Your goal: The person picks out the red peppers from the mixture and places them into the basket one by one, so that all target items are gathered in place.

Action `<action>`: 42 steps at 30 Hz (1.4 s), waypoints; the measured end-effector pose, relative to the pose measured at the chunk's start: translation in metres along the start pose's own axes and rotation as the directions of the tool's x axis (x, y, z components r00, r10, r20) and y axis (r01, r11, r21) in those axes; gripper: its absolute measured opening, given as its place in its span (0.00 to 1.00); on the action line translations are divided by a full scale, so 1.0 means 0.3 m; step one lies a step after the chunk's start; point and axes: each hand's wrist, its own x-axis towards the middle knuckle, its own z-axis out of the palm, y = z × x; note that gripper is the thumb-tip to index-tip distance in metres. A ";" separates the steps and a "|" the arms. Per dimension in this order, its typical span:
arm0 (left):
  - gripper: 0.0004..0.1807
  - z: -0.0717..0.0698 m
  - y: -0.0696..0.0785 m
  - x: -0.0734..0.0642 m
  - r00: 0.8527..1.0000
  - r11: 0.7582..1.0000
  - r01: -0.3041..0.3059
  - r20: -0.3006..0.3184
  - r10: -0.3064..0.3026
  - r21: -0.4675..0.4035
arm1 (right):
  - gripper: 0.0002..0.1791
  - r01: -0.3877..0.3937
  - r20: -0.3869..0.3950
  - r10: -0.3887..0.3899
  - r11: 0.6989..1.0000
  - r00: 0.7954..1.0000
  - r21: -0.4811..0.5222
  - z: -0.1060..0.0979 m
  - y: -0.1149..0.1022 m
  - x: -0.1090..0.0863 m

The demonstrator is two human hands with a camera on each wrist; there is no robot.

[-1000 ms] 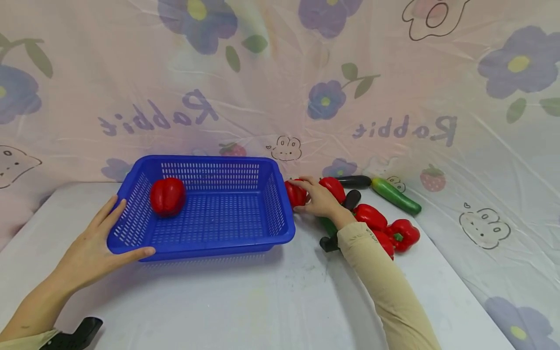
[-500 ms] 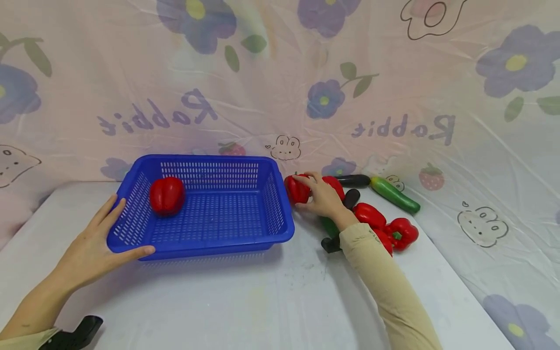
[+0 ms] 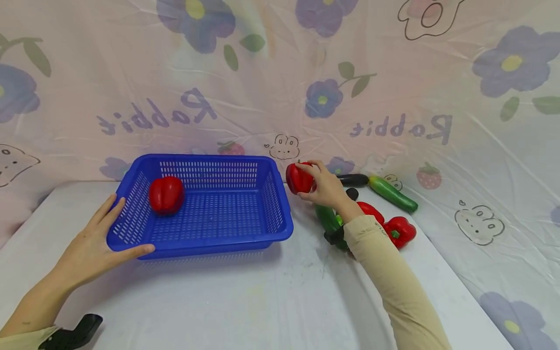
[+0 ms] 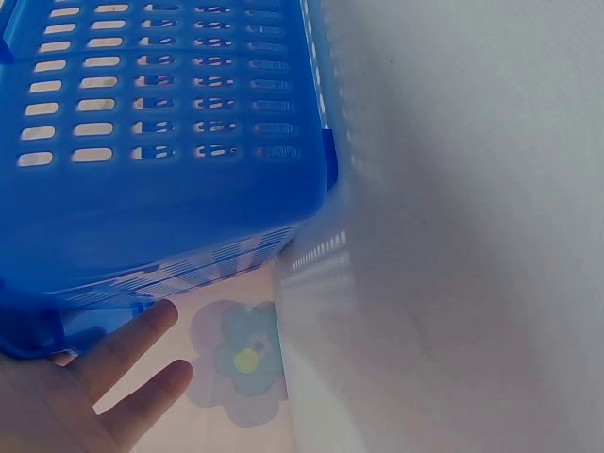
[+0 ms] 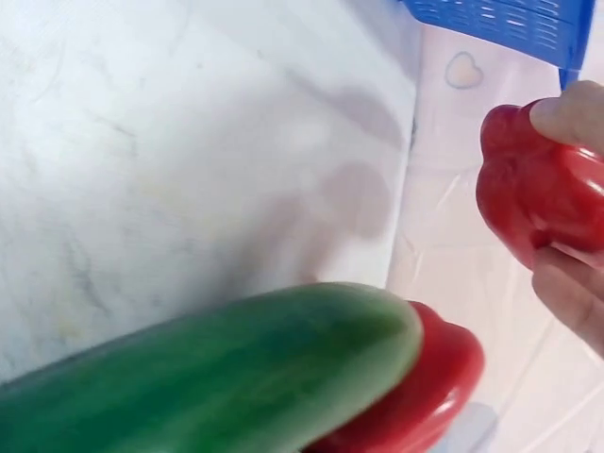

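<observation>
held pepper (image 3: pixel 296 178), red and stem up, is off the table (image 3: pixel 210 306), just right of the basket (image 3: pixel 218 246) and outside it. from the left, a black piece (image 3: pixel 78 333) sits at the left wrist, by a beige cuff (image 3: pixel 26 340). the left hand (image 3: pixel 89 248) is spread at the basket's left end, thumb along the near rim, two fingers nearly straight at the left side. the basket is blue, with slotted walls, and the inside pepper (image 3: pixel 166 195) lies toward its left end. next comes the right hand (image 3: pixel 327 187), pinching the held pepper between thumb and fingers. below it lies a cucumber (image 3: pixel 325 218), with a dark stub (image 3: pixel 334 236) against it that i cannot make out. a dark round end (image 3: pixel 352 194) shows by the wrist, the rest hidden. behind, an eggplant (image 3: pixel 354 181) meets a zucchini (image 3: pixel 393 194) end to end. the sleeve (image 3: pixel 389 272) partly covers the middle pepper (image 3: pixel 372 211); touching that, the end pepper (image 3: pixel 401 233) turns its green stem to the front. a flowered cloth (image 3: pixel 262 73) hangs behind
</observation>
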 end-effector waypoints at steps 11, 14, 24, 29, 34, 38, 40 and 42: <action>0.64 -0.001 -0.002 0.003 1.000 1.000 0.011 0.009 -0.011 0.009 | 0.43 0.029 -0.046 -0.029 1.000 0.999 -0.004 -0.095 -0.046 0.038; 0.64 -0.001 -0.002 0.002 1.000 1.000 0.013 0.010 -0.013 0.014 | 0.43 0.036 -0.062 -0.036 0.999 0.997 -0.001 -0.112 -0.058 0.048; 0.64 -0.004 0.003 0.003 1.000 1.000 0.002 0.008 -0.002 -0.002 | 0.43 0.059 -0.076 -0.060 0.998 0.995 -0.008 -0.138 -0.111 0.079; 0.64 -0.005 0.001 0.001 1.000 1.000 0.003 0.008 -0.003 -0.004 | 0.44 0.060 -0.064 -0.060 0.998 0.996 -0.004 -0.146 -0.156 0.105; 0.64 -0.007 -0.001 0.002 1.000 1.000 0.003 0.009 -0.003 -0.008 | 0.44 0.098 -0.077 -0.098 0.995 0.992 0.003 -0.148 -0.206 0.135; 0.64 -0.006 -0.001 0.002 1.000 1.000 0.000 0.008 0.000 -0.015 | 0.43 0.119 -0.090 -0.118 0.993 0.989 0.001 -0.145 -0.239 0.155; 0.64 -0.006 0.000 0.003 1.000 1.000 -0.001 0.007 0.001 -0.015 | 0.43 0.125 -0.089 -0.124 0.992 0.988 0.005 -0.141 -0.257 0.165; 0.64 -0.006 0.001 0.002 1.000 1.000 -0.001 0.005 0.001 -0.015 | 0.43 0.132 -0.089 -0.130 0.991 0.987 0.015 -0.135 -0.276 0.176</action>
